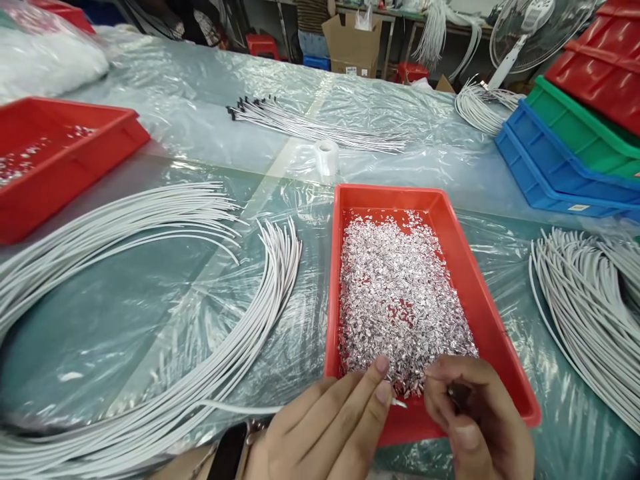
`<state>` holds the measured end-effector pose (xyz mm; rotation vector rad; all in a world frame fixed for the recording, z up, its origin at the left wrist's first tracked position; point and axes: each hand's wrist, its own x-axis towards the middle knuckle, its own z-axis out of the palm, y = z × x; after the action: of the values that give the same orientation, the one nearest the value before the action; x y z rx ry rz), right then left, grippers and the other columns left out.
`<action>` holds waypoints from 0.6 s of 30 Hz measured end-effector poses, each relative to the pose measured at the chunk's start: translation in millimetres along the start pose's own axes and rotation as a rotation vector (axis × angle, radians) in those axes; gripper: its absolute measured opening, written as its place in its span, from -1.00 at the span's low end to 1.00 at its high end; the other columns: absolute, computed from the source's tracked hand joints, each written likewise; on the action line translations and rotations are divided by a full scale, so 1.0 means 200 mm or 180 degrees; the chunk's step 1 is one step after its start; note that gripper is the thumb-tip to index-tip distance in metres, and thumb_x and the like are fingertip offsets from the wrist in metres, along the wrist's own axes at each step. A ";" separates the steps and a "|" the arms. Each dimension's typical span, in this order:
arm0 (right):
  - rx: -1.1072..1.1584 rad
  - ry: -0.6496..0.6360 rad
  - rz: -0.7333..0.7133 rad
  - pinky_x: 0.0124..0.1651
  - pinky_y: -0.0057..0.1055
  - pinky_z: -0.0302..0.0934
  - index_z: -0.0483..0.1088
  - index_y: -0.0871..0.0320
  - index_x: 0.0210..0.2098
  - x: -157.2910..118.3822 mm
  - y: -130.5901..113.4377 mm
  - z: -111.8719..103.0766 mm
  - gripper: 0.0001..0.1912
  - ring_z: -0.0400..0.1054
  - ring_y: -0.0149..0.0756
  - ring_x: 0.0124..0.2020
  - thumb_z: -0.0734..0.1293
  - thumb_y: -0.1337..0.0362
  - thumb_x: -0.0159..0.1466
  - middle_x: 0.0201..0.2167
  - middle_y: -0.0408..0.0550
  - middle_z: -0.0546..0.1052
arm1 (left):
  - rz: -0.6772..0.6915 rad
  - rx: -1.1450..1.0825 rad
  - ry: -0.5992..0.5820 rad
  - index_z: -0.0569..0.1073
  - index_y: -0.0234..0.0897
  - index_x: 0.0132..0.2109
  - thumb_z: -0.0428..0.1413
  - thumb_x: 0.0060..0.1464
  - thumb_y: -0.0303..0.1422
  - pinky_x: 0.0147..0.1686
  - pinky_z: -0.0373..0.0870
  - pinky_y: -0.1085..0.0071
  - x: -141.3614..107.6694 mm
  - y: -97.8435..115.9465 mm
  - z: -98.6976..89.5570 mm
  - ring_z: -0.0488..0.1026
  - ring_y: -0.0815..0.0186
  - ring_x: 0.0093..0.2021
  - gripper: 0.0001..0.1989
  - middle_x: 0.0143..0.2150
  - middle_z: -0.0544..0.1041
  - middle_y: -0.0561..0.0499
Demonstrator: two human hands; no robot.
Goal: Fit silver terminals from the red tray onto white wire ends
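Note:
A single white cable (245, 407) runs from the bundle on the left into my left hand (330, 427), which is closed on it. The cable's pale tip pokes out past the fingertips over the near end of a red tray (480, 280). Silvery foil scraps (400, 287) cover most of that tray's floor. Just right of the tip is my right hand (480, 413), its fingers curled together. Something dark shows between the thumb and fingers, but its kind is hidden. A large bundle of white cables (210, 380) curves across the table beside my left hand.
Another red tray (75, 167) stands at the left. A tape roll (327, 159) sits behind the scrap tray, near black-ended cables (320, 127). Stacked blue bins (555, 173) and a white cable bundle (590, 300) are on the right. A fan (525, 33) stands behind.

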<state>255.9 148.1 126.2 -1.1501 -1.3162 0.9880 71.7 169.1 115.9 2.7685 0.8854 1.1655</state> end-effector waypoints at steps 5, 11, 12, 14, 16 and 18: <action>-0.0463 -0.0407 0.0171 -0.64 -0.57 0.04 0.35 -0.08 -0.22 0.07 0.00 -0.06 -0.83 0.15 -0.46 -0.65 0.28 0.35 0.25 -0.59 -0.27 0.33 | 0.0027 -0.0418 -0.0153 0.32 -0.65 0.03 -0.17 0.20 -0.62 -0.13 0.44 0.39 0.00 0.01 0.01 0.30 0.17 0.13 -0.69 0.02 0.45 -0.33; -0.0542 -0.1105 -0.0052 -0.45 -0.61 0.26 0.36 -0.05 -0.17 0.11 0.01 -0.06 -0.71 0.38 -0.47 -0.51 0.25 0.47 0.21 -0.45 -0.26 0.51 | -0.1770 -0.2205 -0.0296 0.37 -0.28 -0.17 -0.03 0.20 -0.56 -0.32 0.35 0.56 0.07 0.04 0.05 0.43 0.47 -0.38 -0.86 -0.36 0.51 0.07; -0.0551 -0.1113 -0.0037 -0.45 -0.62 0.25 0.36 -0.06 -0.18 0.11 0.01 -0.07 -0.70 0.38 -0.48 -0.51 0.25 0.48 0.21 -0.46 -0.27 0.51 | -0.2033 -0.2522 -0.0405 0.36 -0.26 -0.22 -0.05 0.22 -0.52 -0.35 0.34 0.57 0.08 0.04 0.05 0.42 0.48 -0.41 -0.87 -0.40 0.48 0.10; -0.0553 -0.1048 0.0010 -0.47 -0.64 0.23 0.38 -0.07 -0.20 0.12 0.00 -0.07 -0.71 0.37 -0.50 -0.52 0.25 0.47 0.21 -0.47 -0.29 0.51 | -0.2339 -0.3031 -0.0640 0.35 -0.25 -0.26 -0.11 0.26 -0.45 -0.36 0.31 0.57 0.09 0.04 0.04 0.39 0.49 -0.43 -0.83 -0.44 0.44 0.12; -0.0545 -0.1041 0.0060 -0.48 -0.65 0.23 0.39 -0.09 -0.20 0.12 -0.01 -0.07 -0.71 0.36 -0.51 -0.53 0.27 0.46 0.20 -0.46 -0.31 0.52 | -0.2483 -0.3317 -0.0713 0.34 -0.25 -0.28 -0.15 0.29 -0.39 -0.39 0.27 0.56 0.09 0.03 0.04 0.34 0.48 -0.45 -0.79 -0.46 0.41 0.11; -0.0497 -0.1059 0.0123 -0.49 -0.66 0.22 0.39 -0.09 -0.19 0.12 -0.01 -0.06 -0.69 0.34 -0.53 -0.54 0.28 0.47 0.19 -0.47 -0.32 0.52 | -0.2582 -0.3446 -0.0728 0.32 -0.25 -0.29 -0.16 0.30 -0.35 -0.43 0.23 0.56 0.08 0.03 0.03 0.29 0.49 -0.48 -0.77 -0.50 0.38 0.13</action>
<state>268.1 170.2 134.3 -1.1654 -1.6648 1.1568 88.3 174.2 123.5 1.4169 0.8369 0.7699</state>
